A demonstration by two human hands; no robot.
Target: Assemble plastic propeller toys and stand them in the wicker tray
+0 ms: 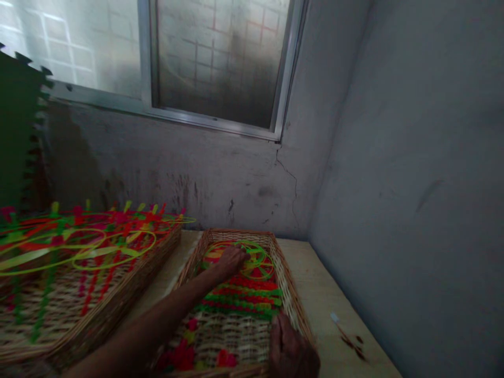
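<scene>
In the head view, the left hand (233, 261) reaches well apart from the right hand (291, 349) and lies on thin green plastic loops (256, 262) inside a woven wicker tray (289, 294); its fingers are too dim and tangled among the loops to show any grip. The right hand, dark and cut off by the lower edge, sits against the tray's rim, its hold unclear. Ridged red and green plastic strands (244, 296) lie in rows below the loops. A second wicker tray (129, 310), cut off at the left, carries a blurred tangle of red, yellow and green plastic pieces (98, 231) on a pale wooden board (315, 273)
</scene>
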